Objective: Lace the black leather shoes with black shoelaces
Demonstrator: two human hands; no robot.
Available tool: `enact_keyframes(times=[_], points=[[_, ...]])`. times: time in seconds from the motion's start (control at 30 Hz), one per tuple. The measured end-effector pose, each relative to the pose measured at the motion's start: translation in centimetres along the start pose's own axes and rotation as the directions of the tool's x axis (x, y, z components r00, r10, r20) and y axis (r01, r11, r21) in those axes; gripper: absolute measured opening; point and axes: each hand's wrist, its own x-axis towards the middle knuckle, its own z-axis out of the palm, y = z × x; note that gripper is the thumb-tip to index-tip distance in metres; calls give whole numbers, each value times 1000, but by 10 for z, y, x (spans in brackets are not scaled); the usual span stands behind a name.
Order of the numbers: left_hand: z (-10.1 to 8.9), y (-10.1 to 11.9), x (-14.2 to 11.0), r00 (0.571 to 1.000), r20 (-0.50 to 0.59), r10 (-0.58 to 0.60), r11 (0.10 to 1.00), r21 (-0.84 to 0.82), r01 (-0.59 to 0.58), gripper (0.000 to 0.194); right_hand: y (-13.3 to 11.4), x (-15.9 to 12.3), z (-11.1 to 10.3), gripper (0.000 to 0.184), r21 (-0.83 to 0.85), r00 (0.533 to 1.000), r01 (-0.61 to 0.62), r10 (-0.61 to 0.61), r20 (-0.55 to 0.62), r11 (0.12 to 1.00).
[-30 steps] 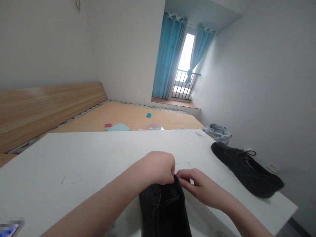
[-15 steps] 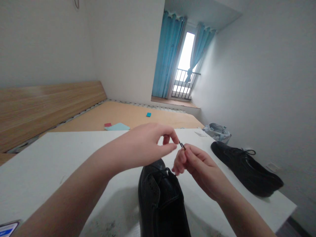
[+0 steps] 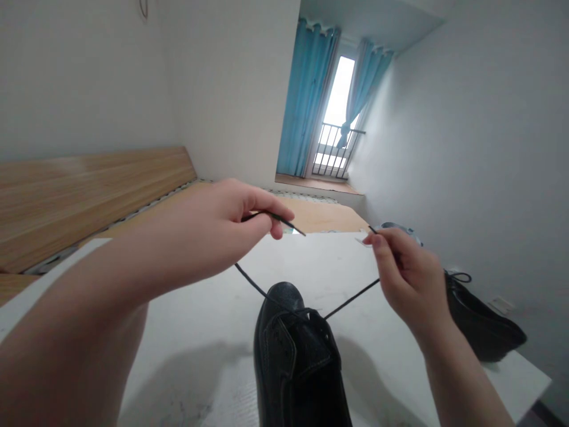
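Note:
A black leather shoe (image 3: 288, 356) stands upright on the white table (image 3: 213, 332), toe pointing away from me. Its black shoelace (image 3: 353, 299) rises from the front of the shoe in two stretched lengths, one to each side. My left hand (image 3: 249, 216) pinches one end between thumb and fingers, and the lace's tip sticks out to the right. Higher than the shoe on the right, my right hand (image 3: 400, 261) is closed on the other end, a short bit showing above the thumb. Both hands are in the air, well apart.
A second black shoe (image 3: 484, 320), its lace in a loop, lies at the table's right side, partly behind my right arm. A bin with a bag (image 3: 402, 227) shows past the far right edge. Behind the table are a wooden headboard (image 3: 89, 201) and blue curtains (image 3: 306, 101).
My hands, close together before over the shoe's toe, have moved apart to left and right. The lace ends now spread out in two taut lines from the shoe.

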Motion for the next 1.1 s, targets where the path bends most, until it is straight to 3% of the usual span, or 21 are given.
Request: enact_keyframes(times=[0.07, 0.17, 0.3, 0.37, 0.47, 0.53, 0.6, 0.73, 0.93, 1.1], points=[[1, -5, 2, 996, 53, 71, 992, 104, -76, 27, 9, 0, -8, 18, -101, 998, -28, 23, -53, 994], [4, -6, 4, 987, 137, 86, 987, 124, -103, 24, 8, -4, -5, 19, -8, 997, -71, 71, -35, 997], [12, -5, 3, 948, 310, 74, 983, 139, -122, 22, -13, -11, 17, 18, 338, 964, -201, 123, 237, 920], [17, -5, 3, 921, 384, 66, 977, 164, -138, 22, -23, -14, 28, 20, 478, 902, -323, 113, 416, 817], [25, -2, 4, 892, 451, 15, 965, 226, -131, 25, -31, -20, 40, 27, 576, 771, -502, 33, 636, 645], [30, 2, 5, 888, 460, -10, 961, 250, -119, 25, -32, -24, 44, 33, 574, 701, -589, 5, 714, 569], [33, 7, 5, 882, 471, -16, 958, 259, -121, 25, -30, -27, 47, 36, 557, 667, -636, 18, 745, 534], [37, 10, 2, 856, 517, -23, 943, 296, -154, 23, -27, -28, 48, 33, 539, 690, -595, 35, 723, 596], [41, 6, -1, 801, 597, -36, 925, 324, -200, 28, -31, -32, 42, 11, 399, 695, -341, -57, 716, 851], [48, 5, 3, 764, 638, -100, 906, 376, -195, 22, -30, -32, 42, 9, 354, 703, -293, -51, 709, 888]])
